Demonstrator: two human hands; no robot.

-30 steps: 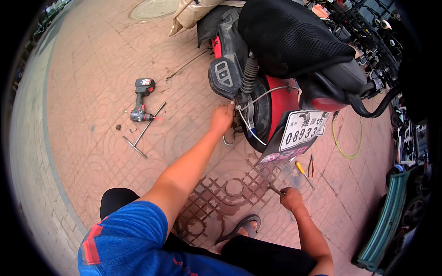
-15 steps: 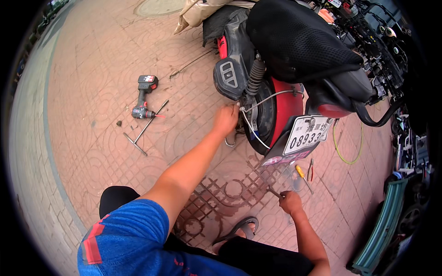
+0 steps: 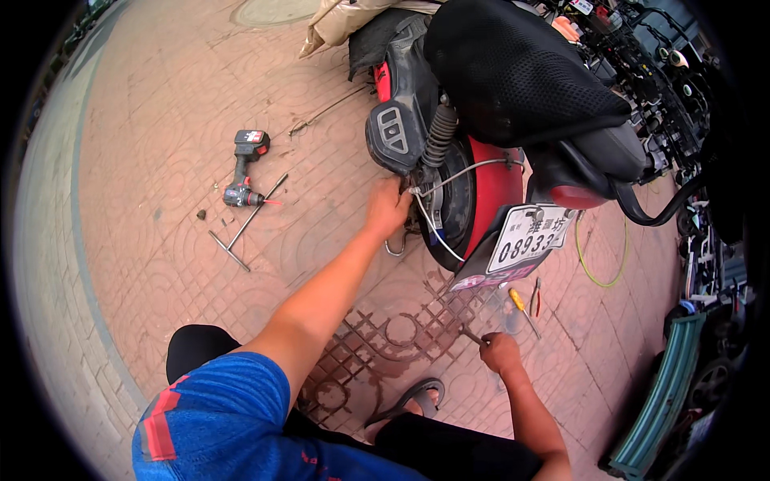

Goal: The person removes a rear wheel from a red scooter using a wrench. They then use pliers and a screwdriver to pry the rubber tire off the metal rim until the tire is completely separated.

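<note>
My left hand (image 3: 388, 207) reaches to the side of the rear wheel (image 3: 451, 215) of a red and black scooter (image 3: 493, 196). It is closed near the hub, under the dark cover and the coil spring (image 3: 439, 138); its fingertips are partly hidden, and what they grip is unclear. Beside it, a thin pale cable (image 3: 461, 178) loops across the tyre and red mudguard. My right hand (image 3: 501, 353), low and to the right, is closed around a dark bar-shaped tool (image 3: 472, 333). That tool's end points toward the wheel, over wet paving.
A cordless drill (image 3: 245, 172) and a T-handle wrench (image 3: 250, 224) lie left on the paving. Right of the wheel are a yellow-handled screwdriver (image 3: 521, 305) and red-handled pliers (image 3: 536, 298). A green rack (image 3: 664, 393) and parked two-wheelers (image 3: 642, 76) line the right side.
The whole view has shifted slightly, so everything sits a little further left. Both hands keep nearly the same places and grips; the scooter stays put.
</note>
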